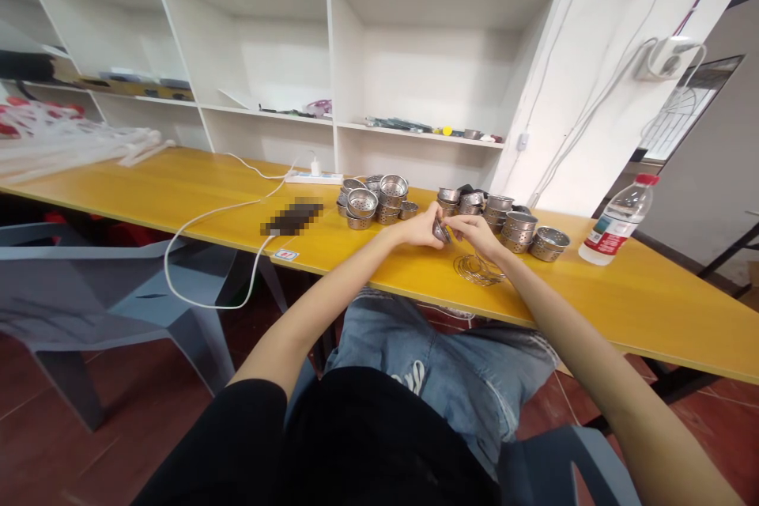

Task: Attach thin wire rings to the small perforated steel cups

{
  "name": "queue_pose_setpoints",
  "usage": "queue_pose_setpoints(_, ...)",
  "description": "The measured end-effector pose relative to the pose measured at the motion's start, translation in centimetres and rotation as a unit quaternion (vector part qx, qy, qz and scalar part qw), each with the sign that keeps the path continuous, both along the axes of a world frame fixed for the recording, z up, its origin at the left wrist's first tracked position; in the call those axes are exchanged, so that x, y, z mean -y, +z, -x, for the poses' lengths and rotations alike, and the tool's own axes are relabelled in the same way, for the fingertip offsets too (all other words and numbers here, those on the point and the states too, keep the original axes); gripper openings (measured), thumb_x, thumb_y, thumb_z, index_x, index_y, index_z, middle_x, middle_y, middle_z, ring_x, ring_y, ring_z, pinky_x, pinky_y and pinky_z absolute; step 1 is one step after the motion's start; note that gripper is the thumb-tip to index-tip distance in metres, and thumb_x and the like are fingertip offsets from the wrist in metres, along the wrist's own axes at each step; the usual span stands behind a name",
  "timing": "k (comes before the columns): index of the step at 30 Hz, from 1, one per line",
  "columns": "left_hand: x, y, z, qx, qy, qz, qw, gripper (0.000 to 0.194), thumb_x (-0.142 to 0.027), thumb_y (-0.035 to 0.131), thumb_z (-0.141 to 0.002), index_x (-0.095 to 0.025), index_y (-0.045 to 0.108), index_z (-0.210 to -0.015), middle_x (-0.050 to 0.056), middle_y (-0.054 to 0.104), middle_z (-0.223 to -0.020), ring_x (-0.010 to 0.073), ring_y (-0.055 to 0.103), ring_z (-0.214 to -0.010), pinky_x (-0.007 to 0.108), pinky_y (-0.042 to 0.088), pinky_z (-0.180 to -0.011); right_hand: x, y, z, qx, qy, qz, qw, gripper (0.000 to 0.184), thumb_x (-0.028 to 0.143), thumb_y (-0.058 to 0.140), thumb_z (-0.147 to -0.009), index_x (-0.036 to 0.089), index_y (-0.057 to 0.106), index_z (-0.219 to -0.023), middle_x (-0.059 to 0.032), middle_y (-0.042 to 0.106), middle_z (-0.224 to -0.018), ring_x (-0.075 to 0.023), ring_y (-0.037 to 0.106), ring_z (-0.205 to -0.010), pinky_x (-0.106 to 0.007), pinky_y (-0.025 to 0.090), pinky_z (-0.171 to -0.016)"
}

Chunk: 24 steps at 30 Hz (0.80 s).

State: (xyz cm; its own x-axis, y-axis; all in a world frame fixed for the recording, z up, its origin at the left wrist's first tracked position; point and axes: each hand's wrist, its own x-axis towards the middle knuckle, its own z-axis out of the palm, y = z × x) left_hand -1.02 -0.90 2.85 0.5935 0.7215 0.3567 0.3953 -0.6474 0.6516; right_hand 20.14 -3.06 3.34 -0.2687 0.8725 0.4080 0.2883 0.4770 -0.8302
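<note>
Metal cup (440, 232) gripped in the left hand (420, 228), up over the counter (652, 300)! Right hand (477, 233) at its rim, open or pinching, impossible to tell; wire coil (468, 277) nearby, perforated cups (517, 231) behind.

No legible txt, brand or no. found. Red/white/blue paper-like label (609, 234) on clear plastic bottle w/ red cap (620, 220): print present, too small/blurred to read. Small flat white sticker w/ red + blue marks (285, 254), on front edge of yellow tabletop (670, 300): marks seen, characters unclear, n/r.
</note>
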Motion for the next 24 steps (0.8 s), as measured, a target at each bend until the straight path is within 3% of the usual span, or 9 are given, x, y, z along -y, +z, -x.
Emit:
queue_pose_setpoints(5, 0.15, 0.4, 0.23, -0.029, 0.021, -0.004, 0.999, 0.064, -0.03, 0.087, -0.066, -0.027, 0.037, -0.105, -0.002, 0.064, -0.1, 0.0202, 0.066, -0.093, 0.034, 0.054, -0.086, -0.18, -0.19, 0.09, -0.028, 0.006, 0.033, 0.999, 0.045, 0.063, 0.09, -0.068, 0.018, 0.085, -0.073, 0.0003, 0.057, -0.061, -0.0147, 0.045, -0.066, -0.032, 0.036, -0.065)
queue_pose_setpoints(11, 0.02, 0.46, 0.4, -0.043, 0.027, -0.009, 0.999, 0.065, -0.035, 0.088, -0.066, -0.027, 0.036, -0.104, -0.002, 0.064, -0.1, 0.021, 0.065, -0.094, 0.035, 0.054, -0.088, 0.0, -0.29, 0.17, -0.014, -0.003, 0.029, 0.999, 0.039, 0.056, 0.091, -0.064, 0.019, 0.083, -0.068, -0.0038, 0.07, -0.069, -0.0147, 0.046, -0.067, -0.033, 0.037, -0.065)
queue_pose_setpoints(24, -0.05, 0.54, 0.15, -0.068, 0.046, -0.042, 0.996, 0.065, -0.035, 0.09, -0.066, -0.027, 0.036, -0.101, -0.001, 0.062, -0.097, 0.022, 0.063, -0.091, 0.034, 0.051, -0.083, -0.19, -0.34, 0.55, -0.016, -0.01, 0.021, 1.0, 0.03, 0.048, 0.091, -0.061, 0.02, 0.082, -0.067, -0.0033, 0.074, -0.073, -0.0191, 0.06, -0.076, -0.036, 0.05, -0.081)
